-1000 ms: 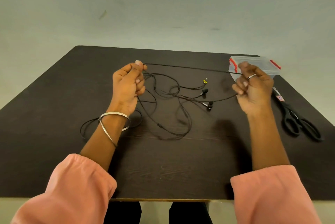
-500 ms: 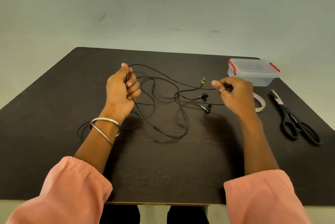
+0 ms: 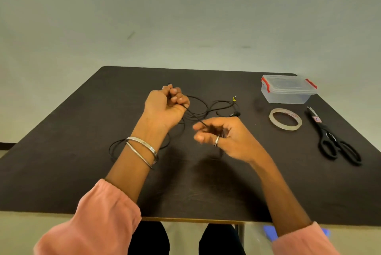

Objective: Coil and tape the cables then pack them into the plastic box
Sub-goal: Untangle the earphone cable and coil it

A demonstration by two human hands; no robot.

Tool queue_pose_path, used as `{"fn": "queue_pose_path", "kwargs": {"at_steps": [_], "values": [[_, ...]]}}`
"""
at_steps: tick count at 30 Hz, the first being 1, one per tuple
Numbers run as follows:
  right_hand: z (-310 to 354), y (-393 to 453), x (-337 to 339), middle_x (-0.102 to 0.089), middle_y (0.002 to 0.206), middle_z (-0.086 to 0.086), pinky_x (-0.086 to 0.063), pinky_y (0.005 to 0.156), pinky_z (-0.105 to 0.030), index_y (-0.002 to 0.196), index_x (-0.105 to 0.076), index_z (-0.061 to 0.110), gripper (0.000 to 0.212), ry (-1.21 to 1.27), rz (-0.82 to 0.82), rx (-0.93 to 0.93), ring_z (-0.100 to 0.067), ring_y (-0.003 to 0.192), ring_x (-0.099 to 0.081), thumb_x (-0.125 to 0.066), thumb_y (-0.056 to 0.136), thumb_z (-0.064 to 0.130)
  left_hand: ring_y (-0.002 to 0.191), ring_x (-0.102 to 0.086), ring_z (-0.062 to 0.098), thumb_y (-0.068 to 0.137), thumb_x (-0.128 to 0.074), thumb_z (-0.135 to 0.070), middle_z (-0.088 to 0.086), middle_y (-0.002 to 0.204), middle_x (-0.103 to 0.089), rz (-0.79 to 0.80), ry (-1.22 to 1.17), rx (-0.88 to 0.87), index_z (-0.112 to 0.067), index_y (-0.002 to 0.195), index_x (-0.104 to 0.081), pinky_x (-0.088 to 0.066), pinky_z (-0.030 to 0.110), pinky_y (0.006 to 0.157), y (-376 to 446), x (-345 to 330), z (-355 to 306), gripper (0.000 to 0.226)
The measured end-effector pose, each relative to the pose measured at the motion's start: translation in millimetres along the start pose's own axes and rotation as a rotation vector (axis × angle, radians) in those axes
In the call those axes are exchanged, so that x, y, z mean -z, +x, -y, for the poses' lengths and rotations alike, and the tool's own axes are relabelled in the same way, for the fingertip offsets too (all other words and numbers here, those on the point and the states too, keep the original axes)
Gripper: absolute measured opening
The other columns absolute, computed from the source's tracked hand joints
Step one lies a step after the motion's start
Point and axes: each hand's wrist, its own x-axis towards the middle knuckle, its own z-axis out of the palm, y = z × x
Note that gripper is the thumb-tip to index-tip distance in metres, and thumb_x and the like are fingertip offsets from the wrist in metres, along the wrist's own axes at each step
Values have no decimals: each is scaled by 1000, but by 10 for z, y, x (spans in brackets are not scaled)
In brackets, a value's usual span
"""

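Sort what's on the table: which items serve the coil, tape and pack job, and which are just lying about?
Belongs to the job:
- black cable, gripped in the left hand, running to the right hand
- tape roll
- scissors
- plastic box, lid on

Just lying about:
- nothing visible on the table

The left hand (image 3: 165,106) is raised and curled into a fist, palm turned toward the wearer, its wrist ringed by two thin silver metal bangles (image 3: 142,149). The right hand (image 3: 224,135), blurred, reaches in toward it with fingers loosely bent and a silver ring (image 3: 216,141) on one finger. Both forearms emerge bare from pushed-up pink fabric sleeves (image 3: 99,217).
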Motion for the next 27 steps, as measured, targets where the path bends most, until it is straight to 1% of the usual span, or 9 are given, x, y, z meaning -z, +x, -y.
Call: {"fn": "queue_pose_path", "kwargs": {"at_steps": [5,10,14,16,18,20,22,24,27], "values": [[126,-126,271,-63,60,0,-48,45,-22,96,-72,5,12,91,-147,-81,-8,49,-55,-66,88,11,46,-27,11,101,-30,-7,-1,54,-41,-39,168,-23,-11,74,-49,-30,23,48,-183,-42,-175,33],[290,-292,731,-66,63,-3,-32,39,-21,86,-74,10,6,108,-379,-103,-7,41,-40,-70,84,13,62,-54,17,100,-43,-10,3,63,-59,-86,358,-69,-8,79,-59,-50,33,69,-298,-58,-283,25],[554,-352,975,-70,69,2,-41,46,-17,92,-75,13,10,62,-526,28,-8,50,-48,-65,89,11,85,-65,23,93,-58,-19,8,89,-70,-172,990,-174,-8,87,-67,-53,42,88,-402,-109,-284,15],[691,-323,1002,-71,72,0,-45,50,-20,97,-73,8,12,43,-518,88,-10,55,-54,-63,91,8,104,-62,31,89,-63,-29,15,108,-68,-370,1309,-371,-3,92,-67,-50,46,93,-438,-120,-254,27],[819,-272,974,-70,73,-2,-48,52,-22,98,-72,7,12,42,-487,119,-12,57,-57,-63,90,6,113,-56,40,88,-61,-38,24,120,-61,-459,1523,-651,-3,79,-61,-48,48,95,-514,-169,-225,37],[933,-196,918,-70,72,-3,-49,52,-22,96,-72,6,11,56,-453,137,-14,57,-59,-64,89,5,122,-53,28,90,-60,-43,14,132,-57,-157,1574,-795,-9,104,-66,-45,40,100,-629,-274,-170,37],[1042,-120,846,-71,71,-5,-48,49,-22,95,-72,4,10,66,-425,162,-15,55,-59,-66,87,4,118,-56,9,91,-60,-44,-4,127,-61,241,1537,-678,-20,130,-57,-44,30,100,-762,-423,-53,46],[1145,-50,793,-71,71,-7,-47,46,-22,95,-71,2,10,96,-411,198,-15,51,-59,-68,85,4,98,-66,7,94,-59,-35,-5,105,-70,445,1464,-536,-16,126,-60,-50,27,91,-850,-543,60,38],[1235,11,817,-72,72,-9,-45,42,-22,94,-71,3,11,68,-402,231,-15,47,-57,-72,83,5,54,-61,14,95,-58,-19,2,67,-67,482,1242,-486,-4,102,-70,-58,31,62,-905,-667,96,20]]}}
